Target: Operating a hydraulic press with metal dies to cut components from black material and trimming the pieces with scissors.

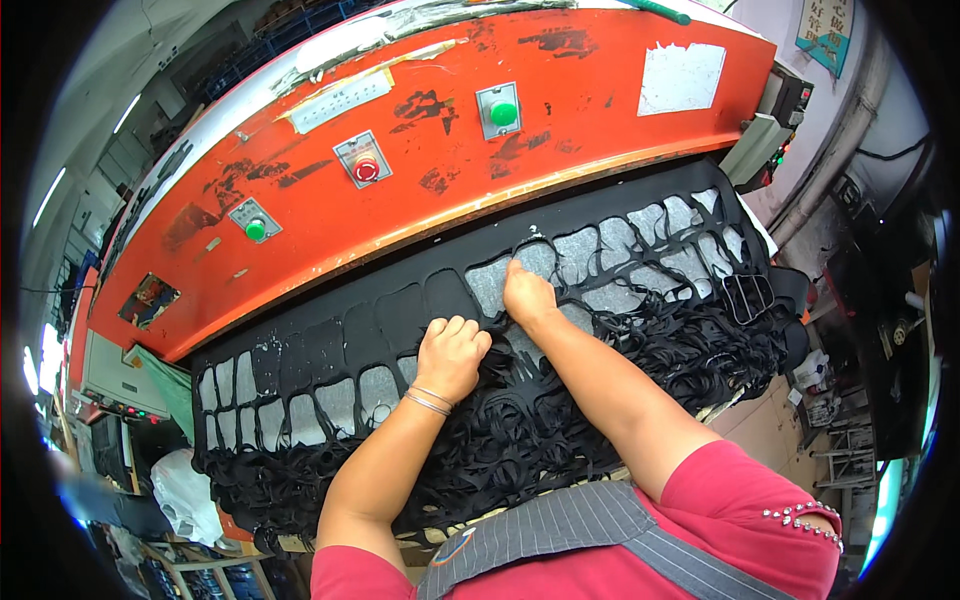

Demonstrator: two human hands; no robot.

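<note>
A black sheet point(440, 252) lies across the bed of the orange machine, with rows of rounded cut-outs. Through many of them a grey surface point(490, 284) shows; at centre left, several black cut pieces point(398, 312) still fill their outlines. My left hand point(452, 358) is closed in a fist at the sheet's lower row, against black scrap strips; its fingertips are hidden. Farther up and to the right, my right hand point(528, 294) is closed on a narrow strip of the sheet between two cut-outs. Tangled black scrap strips point(540, 430) heap along the near edge.
Beyond the sheet rises the orange machine front point(430, 150), carrying a red button point(366, 169) and green buttons point(503, 113). A wire frame point(748, 298) rests on the scrap at right. A white plastic bag point(187, 500) hangs at lower left. Control boxes flank both ends.
</note>
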